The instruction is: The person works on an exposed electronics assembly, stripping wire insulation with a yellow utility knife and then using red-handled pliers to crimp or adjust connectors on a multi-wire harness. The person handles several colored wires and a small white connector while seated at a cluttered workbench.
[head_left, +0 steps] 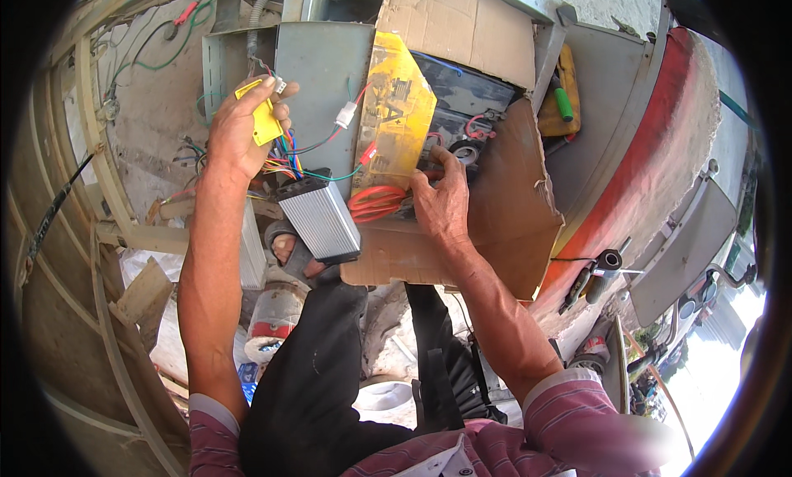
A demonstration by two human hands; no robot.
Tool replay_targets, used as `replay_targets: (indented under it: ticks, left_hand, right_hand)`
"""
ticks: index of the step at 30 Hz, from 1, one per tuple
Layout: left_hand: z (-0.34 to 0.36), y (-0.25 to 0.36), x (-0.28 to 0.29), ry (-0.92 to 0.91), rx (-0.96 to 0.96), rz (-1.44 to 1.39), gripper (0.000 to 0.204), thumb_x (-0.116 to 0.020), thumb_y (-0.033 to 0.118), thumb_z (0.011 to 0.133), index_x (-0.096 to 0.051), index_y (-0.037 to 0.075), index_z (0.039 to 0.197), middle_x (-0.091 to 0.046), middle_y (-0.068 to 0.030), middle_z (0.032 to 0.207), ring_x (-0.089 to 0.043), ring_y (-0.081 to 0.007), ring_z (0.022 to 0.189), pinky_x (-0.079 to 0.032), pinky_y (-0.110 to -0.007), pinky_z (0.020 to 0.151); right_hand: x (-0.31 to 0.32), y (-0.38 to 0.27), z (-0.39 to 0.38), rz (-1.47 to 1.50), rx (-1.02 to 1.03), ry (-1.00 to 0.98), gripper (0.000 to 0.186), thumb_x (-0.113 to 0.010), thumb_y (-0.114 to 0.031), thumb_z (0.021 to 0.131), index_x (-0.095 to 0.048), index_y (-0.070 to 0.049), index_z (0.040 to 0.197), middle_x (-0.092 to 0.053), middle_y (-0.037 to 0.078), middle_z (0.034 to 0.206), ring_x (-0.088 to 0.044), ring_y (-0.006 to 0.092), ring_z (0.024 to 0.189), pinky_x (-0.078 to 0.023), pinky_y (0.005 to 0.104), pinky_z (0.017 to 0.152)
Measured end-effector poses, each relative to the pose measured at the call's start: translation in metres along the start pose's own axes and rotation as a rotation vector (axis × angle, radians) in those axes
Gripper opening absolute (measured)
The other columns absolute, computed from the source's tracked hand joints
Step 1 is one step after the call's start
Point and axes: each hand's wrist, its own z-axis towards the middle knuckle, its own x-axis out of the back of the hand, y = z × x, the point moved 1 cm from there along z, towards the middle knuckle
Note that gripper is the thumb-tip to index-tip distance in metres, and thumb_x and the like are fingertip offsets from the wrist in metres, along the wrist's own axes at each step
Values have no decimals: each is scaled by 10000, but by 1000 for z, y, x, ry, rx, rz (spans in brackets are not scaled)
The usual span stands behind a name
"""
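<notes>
My left hand (239, 134) is raised at the left, its fingers closed on a flat yellow piece (264, 120); a small white plug (280, 85) shows at its fingertips. Below it, a ribbed silver controller box (320, 217) trails many coloured wires. My right hand (442, 196) reaches into an open cardboard box (507, 205), fingers bent beside the edge of a worn yellow panel (394, 114). What its fingertips touch is hidden. Dark batteries (470, 93) sit in the box. A coil of orange cable (375, 203) lies left of this hand.
A white connector (345, 115) and a red one (368, 153) hang on thin wires near the panel. A yellow tool with a green handle (563, 104) lies right of the box. Metal framing (87, 106) stands at the left, a red-edged body panel (631, 155) at the right.
</notes>
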Motion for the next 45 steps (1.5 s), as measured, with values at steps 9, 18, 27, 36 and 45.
replay_targets:
  ticks: [9, 18, 27, 36, 45]
  left_hand:
    - [2, -4, 3, -9, -14, -5, 138, -654, 184, 1032, -654, 69, 1108, -713, -146, 1120, -578, -132, 730, -503, -324, 700]
    - [2, -2, 1, 9, -26, 26, 188, -673, 177, 1020, -629, 68, 1166, -716, -166, 1132, -607, -148, 741, -527, -332, 688]
    - [2, -5, -1, 32, -42, 44, 176, -680, 192, 1015, -650, 70, 1139, -717, -140, 1113, -584, -142, 737, -520, -333, 696]
    - [0, -5, -3, 3, -55, 44, 160, -712, 207, 992, -649, 84, 1073, -736, -159, 1085, -625, -134, 695, -526, -338, 658]
    - [-5, -4, -7, 36, -82, 104, 197, -724, 183, 974, -619, 90, 1113, -765, -151, 1059, -667, -151, 706, -555, -344, 631]
  right_hand:
    - [-4, 4, -22, 73, 190, 24, 402, -633, -21, 859, -616, 12, 1259, -622, 140, 1039, -646, 228, 831, -550, 367, 785]
    - [-13, -23, -65, 220, 430, 20, 397, -622, 51, 854, -620, -28, 1243, -620, 122, 1014, -665, 247, 815, -555, 371, 742]
    - [-10, 8, -20, 245, 97, 32, 194, -632, -20, 943, -690, 6, 1126, -713, 133, 944, -701, 203, 797, -567, 339, 758]
    - [-6, 33, 28, 180, 137, 87, 415, -752, -50, 920, -648, -21, 1321, -749, 77, 964, -704, 132, 831, -590, 310, 775]
    - [-16, 33, 43, -244, 242, 302, 272, -805, -178, 868, -729, -63, 1103, -681, 43, 789, -644, 177, 712, -538, 357, 703]
